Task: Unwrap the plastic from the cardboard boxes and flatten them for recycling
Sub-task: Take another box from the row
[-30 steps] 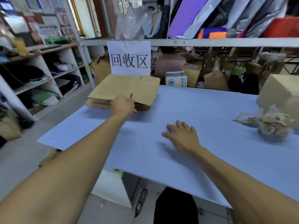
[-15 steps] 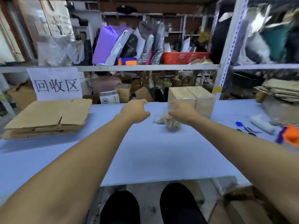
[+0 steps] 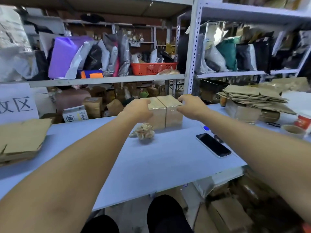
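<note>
Now reaching for the next pair. Two cardboard boxes (image 3: 165,111) stand side by side at the far edge of the blue table (image 3: 151,165), touching along one seam, glossy with what I take to be plastic wrap binding them together. My left hand (image 3: 137,110) is at the left box's near upper corner, fingers curled over the top edge; whether they already grip or only touch, I cannot tell. My right hand (image 3: 191,106) sits just right of the right box, fingers spread and bent, thumb reaching toward the top edge, holding nothing that I can see.

A crumpled wad of plastic (image 3: 144,131) lies on the table just in front of the boxes. A phone (image 3: 213,145) lies face up to the right, near my right forearm. Flattened cardboard (image 3: 21,137) is stacked at the left under a paper sign (image 3: 16,103).

To do this step well, as I judge it:
- Clamp both outer sides evenly and draw the pair toward me as one block, so the wrap stays taut.
- Lift over the wad; dragging would snag it.
- Keep the right forearm clear of the phone.
- Set the pair down mid-table, then hunt for a loose plastic edge along the seam.
</note>
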